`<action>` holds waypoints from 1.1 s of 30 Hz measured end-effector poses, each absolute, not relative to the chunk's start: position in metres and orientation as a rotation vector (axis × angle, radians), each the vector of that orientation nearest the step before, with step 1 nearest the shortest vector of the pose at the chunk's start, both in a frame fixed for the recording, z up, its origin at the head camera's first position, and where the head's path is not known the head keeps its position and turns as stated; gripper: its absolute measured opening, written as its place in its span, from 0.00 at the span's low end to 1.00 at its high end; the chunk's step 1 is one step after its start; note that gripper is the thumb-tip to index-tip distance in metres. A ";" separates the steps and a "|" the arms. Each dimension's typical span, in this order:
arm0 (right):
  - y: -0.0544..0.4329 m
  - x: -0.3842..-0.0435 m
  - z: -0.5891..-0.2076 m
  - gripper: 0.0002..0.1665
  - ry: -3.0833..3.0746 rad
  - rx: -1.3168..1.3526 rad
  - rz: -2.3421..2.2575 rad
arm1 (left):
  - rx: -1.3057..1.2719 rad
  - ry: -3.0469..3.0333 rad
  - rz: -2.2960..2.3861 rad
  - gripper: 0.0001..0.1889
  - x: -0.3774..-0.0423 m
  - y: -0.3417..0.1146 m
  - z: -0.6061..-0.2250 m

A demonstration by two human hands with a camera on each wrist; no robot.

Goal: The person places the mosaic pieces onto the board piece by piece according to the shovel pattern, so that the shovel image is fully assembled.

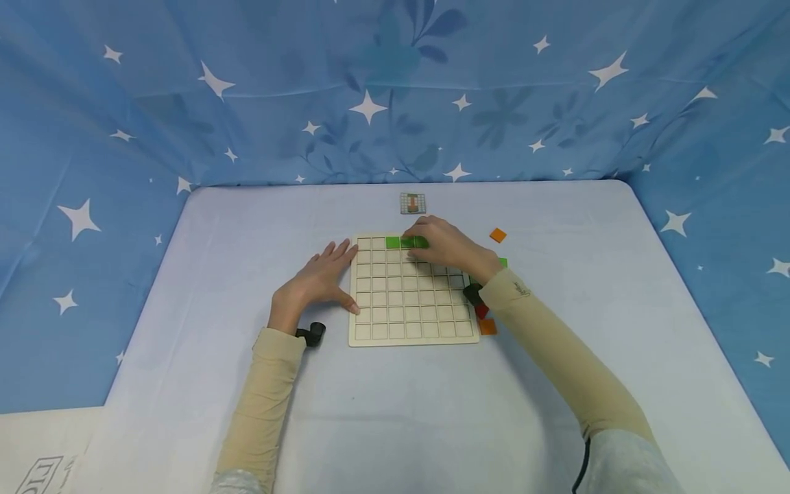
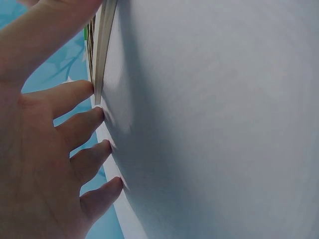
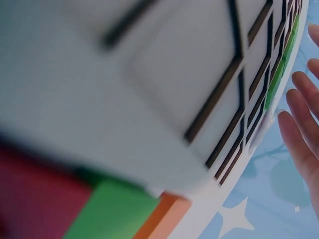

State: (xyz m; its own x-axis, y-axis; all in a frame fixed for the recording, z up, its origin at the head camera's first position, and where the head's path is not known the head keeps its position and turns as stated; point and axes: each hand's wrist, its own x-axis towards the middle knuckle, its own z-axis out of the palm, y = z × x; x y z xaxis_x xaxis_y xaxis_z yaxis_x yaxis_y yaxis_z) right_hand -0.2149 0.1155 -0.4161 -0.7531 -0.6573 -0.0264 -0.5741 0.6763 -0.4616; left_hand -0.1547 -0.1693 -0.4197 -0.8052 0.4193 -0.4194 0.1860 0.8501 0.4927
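A square wooden grid board lies on the table, with three green tiles in its far row. My left hand is spread along the board's left edge, thumb and index fingertip right at the rim. In the left wrist view its fingers are apart beside the board's edge. Over the far row reaches my right hand, thumb and index finger on either side of the green tiles. The right wrist view shows its fingers loosely extended past the grid; the thumb is out of sight there.
A small pattern card lies beyond the board. Right of the board are orange tiles, a red tile and a green tile, partly behind the right forearm. A blue star-printed curtain rises behind the white table.
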 end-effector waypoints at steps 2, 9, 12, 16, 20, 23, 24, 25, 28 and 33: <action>0.121 -0.212 -0.416 0.22 2.712 -1.001 -0.652 | 0.441 2.498 0.588 0.68 -0.155 -0.169 -0.419; 0.141 -0.208 -0.420 0.23 2.730 -0.953 -0.673 | 0.447 2.502 0.596 0.68 -0.153 -0.168 -0.418; 0.150 -0.206 -0.420 0.23 2.727 -0.918 -0.676 | 0.450 2.505 0.606 0.68 -0.152 -0.168 -0.418; 0.160 -0.206 -0.417 0.22 2.754 -0.886 -0.665 | 0.451 2.508 0.608 0.68 -0.152 -0.168 -0.417; 0.171 -0.207 -0.416 0.21 2.778 -0.849 -0.664 | 0.455 2.510 0.610 0.68 -0.152 -0.169 -0.418; 0.180 -0.208 -0.418 0.21 2.797 -0.803 -0.642 | 0.455 2.508 0.615 0.68 -0.152 -0.169 -0.418; 0.183 -0.208 -0.418 0.21 2.805 -0.788 -0.637 | 0.454 2.507 0.616 0.68 -0.152 -0.169 -0.418; 0.186 -0.208 -0.419 0.21 2.815 -0.765 -0.628 | 0.455 2.505 0.618 0.68 -0.152 -0.169 -0.417; 0.194 -0.208 -0.420 0.21 2.843 -0.683 -0.589 | 0.457 2.501 0.621 0.68 -0.152 -0.169 -0.418; 0.205 -0.209 -0.419 0.22 2.870 -0.598 -0.584 | 0.453 2.504 0.615 0.68 -0.153 -0.169 -0.419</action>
